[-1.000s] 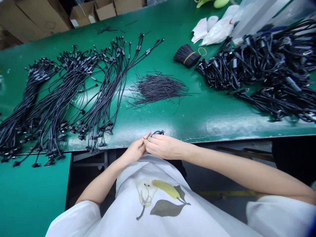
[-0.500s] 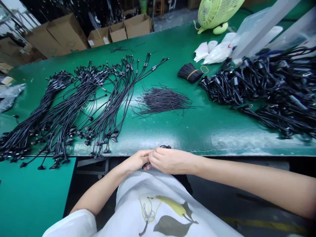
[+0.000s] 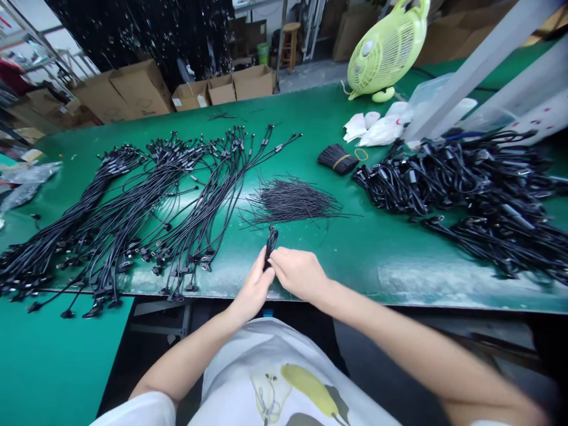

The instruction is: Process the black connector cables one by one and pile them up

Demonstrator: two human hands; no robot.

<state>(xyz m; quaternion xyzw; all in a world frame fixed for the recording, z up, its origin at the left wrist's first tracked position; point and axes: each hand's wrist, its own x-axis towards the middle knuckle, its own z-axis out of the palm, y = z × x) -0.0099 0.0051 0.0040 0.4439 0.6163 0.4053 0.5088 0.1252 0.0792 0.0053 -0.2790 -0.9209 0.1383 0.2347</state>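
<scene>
A coiled black cable (image 3: 272, 239) stands up between my two hands, just over the front part of the green table. My left hand (image 3: 254, 286) is closed round its lower part. With bent fingers my right hand (image 3: 298, 272) pinches at the coil's right side; whether it holds a tie there is too small to see. Beyond my hands lies a loose pile of thin black ties (image 3: 295, 200). Long straight black cables (image 3: 190, 207) with connector ends spread out to the left, and a heap of coiled, bundled black cables (image 3: 426, 177) lies on the right.
A banded bundle of black ties (image 3: 336, 160) and a yellow rubber band (image 3: 361, 154) lie past the loose pile. A green fan (image 3: 384, 53), white plastic bags (image 3: 379, 130) and a slanted grey post (image 3: 470, 71) stand at the back right. Cardboard boxes (image 3: 142, 89) line the far edge.
Both hands have moved forward from the table's edge to over its surface, and the coiled cable now shows upright between them. The camera view has tilted up somewhat.
</scene>
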